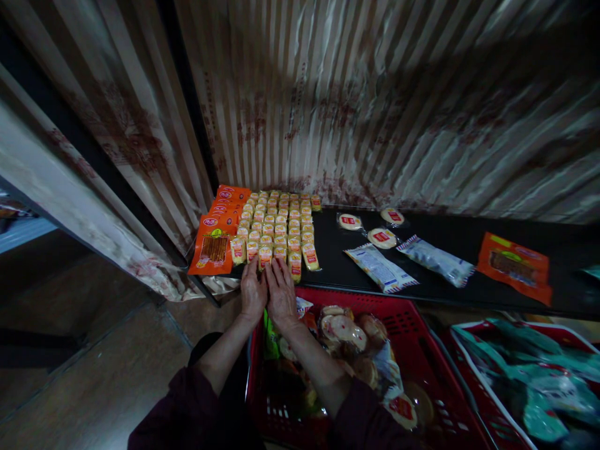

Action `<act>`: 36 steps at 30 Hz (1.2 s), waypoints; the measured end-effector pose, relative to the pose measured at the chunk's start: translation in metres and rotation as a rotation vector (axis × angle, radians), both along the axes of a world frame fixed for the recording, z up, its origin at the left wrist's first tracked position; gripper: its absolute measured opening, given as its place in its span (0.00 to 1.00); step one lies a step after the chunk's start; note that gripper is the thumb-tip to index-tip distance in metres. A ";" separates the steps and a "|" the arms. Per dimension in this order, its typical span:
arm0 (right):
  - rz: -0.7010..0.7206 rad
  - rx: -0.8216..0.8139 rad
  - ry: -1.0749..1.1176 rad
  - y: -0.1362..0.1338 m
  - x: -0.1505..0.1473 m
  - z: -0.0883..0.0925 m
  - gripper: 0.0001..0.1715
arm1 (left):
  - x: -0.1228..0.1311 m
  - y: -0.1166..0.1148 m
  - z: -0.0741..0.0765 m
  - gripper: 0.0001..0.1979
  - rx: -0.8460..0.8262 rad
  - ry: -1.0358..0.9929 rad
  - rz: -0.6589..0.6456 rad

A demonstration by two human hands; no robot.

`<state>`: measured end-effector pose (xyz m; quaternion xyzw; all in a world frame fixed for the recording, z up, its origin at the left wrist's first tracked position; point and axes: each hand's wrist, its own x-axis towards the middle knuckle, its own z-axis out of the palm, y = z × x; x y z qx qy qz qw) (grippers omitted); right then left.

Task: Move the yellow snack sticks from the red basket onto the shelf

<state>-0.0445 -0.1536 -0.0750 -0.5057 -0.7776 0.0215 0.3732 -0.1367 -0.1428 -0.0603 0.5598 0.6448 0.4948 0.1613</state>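
Hands together at the front edge of the block of small yellow wrapped snack packs (280, 228), left end of the black shelf (330, 265). Left hand (254, 292) and right hand (280, 291) side by side, backs up, fingers pointing forward, fingertips at the front-row packs. Can't tell if either one grips a pack; fingertip contact too dim to read.

Packs stand in tight rows; front line is a bit uneven. Left of them: overlapping orange packets (214, 244) in a column, front one showing brown sticks through its window. Right of the block, after a gap: three round wrapped wafers (382, 237) with red labels, two white-and-blue packets (380, 267) lying at an angle, then a single orange packet (514, 267).

Below the shelf: red basket (407, 319) with mixed wrapped snacks, right forearm over it. Next to it, a white-rimmed basket (506, 431) with teal packets (546, 387). Printed pleated curtain (300, 94) behind.
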 end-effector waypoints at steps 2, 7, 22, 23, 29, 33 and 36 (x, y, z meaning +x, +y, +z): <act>-0.028 -0.002 -0.034 0.000 0.000 -0.001 0.29 | 0.000 0.000 -0.002 0.24 0.007 0.027 -0.008; -0.069 0.020 -0.091 -0.001 0.000 -0.003 0.28 | -0.001 0.000 -0.003 0.22 0.083 0.225 0.021; -0.030 0.064 -0.109 -0.001 0.004 -0.005 0.31 | -0.001 0.004 -0.011 0.22 0.131 0.399 0.052; -0.024 0.060 -0.106 -0.002 0.004 -0.005 0.31 | -0.001 0.005 -0.014 0.22 0.120 0.397 0.034; -0.002 0.075 -0.097 -0.001 0.007 -0.006 0.30 | -0.001 0.009 -0.023 0.23 0.124 0.384 0.011; -0.002 0.106 -0.076 0.000 0.010 -0.005 0.31 | -0.001 0.010 -0.026 0.23 0.147 0.374 0.004; -0.011 0.145 -0.073 -0.002 0.014 -0.003 0.30 | 0.000 0.010 -0.028 0.23 0.160 0.379 0.009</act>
